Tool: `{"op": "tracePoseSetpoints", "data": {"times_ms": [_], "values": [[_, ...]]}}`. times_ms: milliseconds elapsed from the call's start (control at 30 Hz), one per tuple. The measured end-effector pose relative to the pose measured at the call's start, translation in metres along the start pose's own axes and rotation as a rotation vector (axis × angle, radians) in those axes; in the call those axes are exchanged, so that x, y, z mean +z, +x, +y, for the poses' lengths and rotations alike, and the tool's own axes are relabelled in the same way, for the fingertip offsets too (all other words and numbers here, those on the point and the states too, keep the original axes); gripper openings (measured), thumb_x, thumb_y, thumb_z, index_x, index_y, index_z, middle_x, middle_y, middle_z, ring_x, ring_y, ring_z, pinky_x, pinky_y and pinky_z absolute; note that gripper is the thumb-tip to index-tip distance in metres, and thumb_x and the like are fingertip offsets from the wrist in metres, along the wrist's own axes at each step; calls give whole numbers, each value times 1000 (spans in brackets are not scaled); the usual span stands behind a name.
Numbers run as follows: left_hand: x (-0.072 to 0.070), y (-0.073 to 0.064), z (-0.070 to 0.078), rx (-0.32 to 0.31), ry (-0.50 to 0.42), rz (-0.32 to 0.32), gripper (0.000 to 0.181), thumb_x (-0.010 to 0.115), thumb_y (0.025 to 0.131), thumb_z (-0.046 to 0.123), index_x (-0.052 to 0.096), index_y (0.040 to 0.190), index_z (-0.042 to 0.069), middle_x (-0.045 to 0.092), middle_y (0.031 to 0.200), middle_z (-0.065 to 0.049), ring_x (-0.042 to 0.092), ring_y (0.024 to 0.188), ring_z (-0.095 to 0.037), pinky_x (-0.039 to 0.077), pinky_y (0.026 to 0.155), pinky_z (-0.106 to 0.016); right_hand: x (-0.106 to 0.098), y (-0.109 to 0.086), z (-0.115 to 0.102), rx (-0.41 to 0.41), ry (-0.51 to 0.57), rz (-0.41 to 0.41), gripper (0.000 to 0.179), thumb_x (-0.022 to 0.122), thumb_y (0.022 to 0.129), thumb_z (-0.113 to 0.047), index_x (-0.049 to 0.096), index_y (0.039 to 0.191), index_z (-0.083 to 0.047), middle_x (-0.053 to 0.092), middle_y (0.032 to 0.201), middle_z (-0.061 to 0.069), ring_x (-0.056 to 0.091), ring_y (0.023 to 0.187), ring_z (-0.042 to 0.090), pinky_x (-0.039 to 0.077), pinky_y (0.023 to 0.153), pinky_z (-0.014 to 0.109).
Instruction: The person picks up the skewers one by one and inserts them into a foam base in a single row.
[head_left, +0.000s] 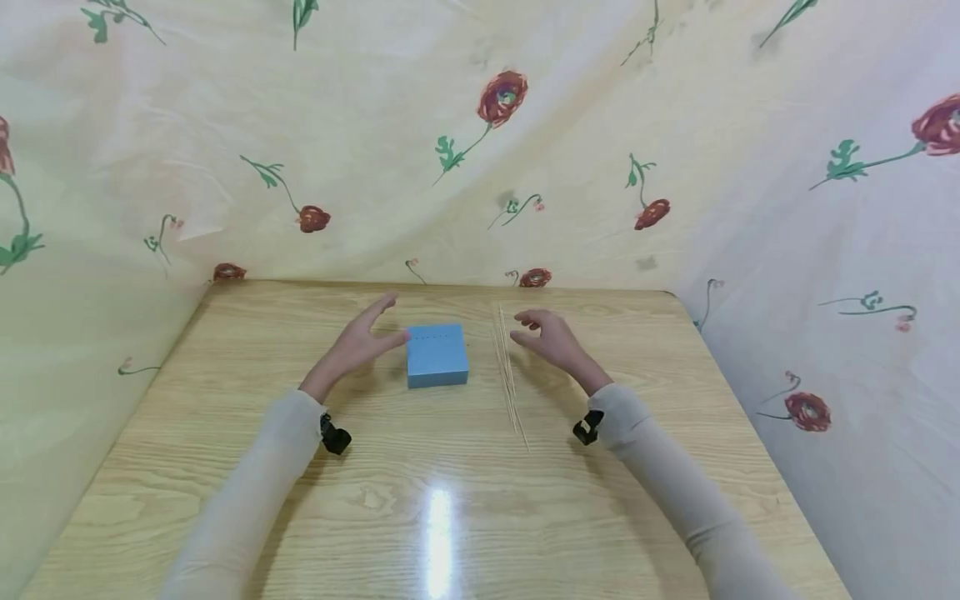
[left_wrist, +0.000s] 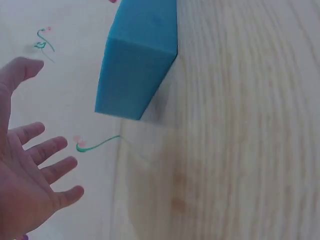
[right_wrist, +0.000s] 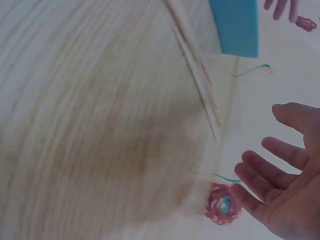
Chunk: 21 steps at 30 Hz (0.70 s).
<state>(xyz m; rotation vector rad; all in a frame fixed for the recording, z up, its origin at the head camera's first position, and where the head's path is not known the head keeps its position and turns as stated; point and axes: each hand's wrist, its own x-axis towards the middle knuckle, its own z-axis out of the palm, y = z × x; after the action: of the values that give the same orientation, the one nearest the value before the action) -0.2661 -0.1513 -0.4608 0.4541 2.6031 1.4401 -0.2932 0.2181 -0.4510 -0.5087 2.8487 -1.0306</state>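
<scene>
A flat blue box (head_left: 437, 355) sits on the wooden table, with a row of small marks along the far part of its top. Several thin wooden sticks (head_left: 506, 367) lie to its right in a loose, narrow bundle. My left hand (head_left: 358, 340) hovers left of the box, thumb and fingers spread, holding nothing; in the left wrist view it appears apart from the box (left_wrist: 135, 65). Right of the sticks is my right hand (head_left: 551, 337), its fingers loosely bent and nothing in them. The right wrist view shows the sticks (right_wrist: 196, 75) apart from that hand (right_wrist: 285, 175).
The wooden table (head_left: 375, 517) runs back to a pale cloth (head_left: 375, 125) printed with red flowers, which also hangs at both sides. Black wrist cameras (head_left: 334, 435) are strapped over the light sleeves. A bright light reflection lies on the table's near part.
</scene>
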Motion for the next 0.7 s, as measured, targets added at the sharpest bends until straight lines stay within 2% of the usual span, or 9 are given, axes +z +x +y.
{"op": "tracePoseSetpoints", "data": {"times_ms": [133,233,433,700], "values": [[6,-1,-1,40,-36,-36,87,73,94,42,21,164,30,28,167,-10,25,154,-36,26,117,-69,6,2,4,28,17,-33,37,69,97,-19,66,125,6,69,113,23,65,102,34,53,91,47],[10,-1,-3,68,-50,-71,92,78,90,39,23,163,28,29,166,-12,26,153,-37,25,117,-69,11,5,9,52,19,-57,31,71,96,-17,70,118,5,71,104,20,65,95,29,54,86,41],[19,0,-8,75,-56,-129,101,87,83,33,25,163,23,29,167,-12,28,153,-36,25,119,-65,18,10,15,76,-6,-98,30,74,93,-18,71,112,5,71,102,17,65,94,26,54,86,38],[24,5,-12,101,-50,-165,105,90,79,28,27,162,9,32,164,-17,33,149,-37,29,118,-64,17,17,8,79,-109,-106,29,78,89,-15,73,108,6,71,103,19,64,95,29,53,90,44]]}}
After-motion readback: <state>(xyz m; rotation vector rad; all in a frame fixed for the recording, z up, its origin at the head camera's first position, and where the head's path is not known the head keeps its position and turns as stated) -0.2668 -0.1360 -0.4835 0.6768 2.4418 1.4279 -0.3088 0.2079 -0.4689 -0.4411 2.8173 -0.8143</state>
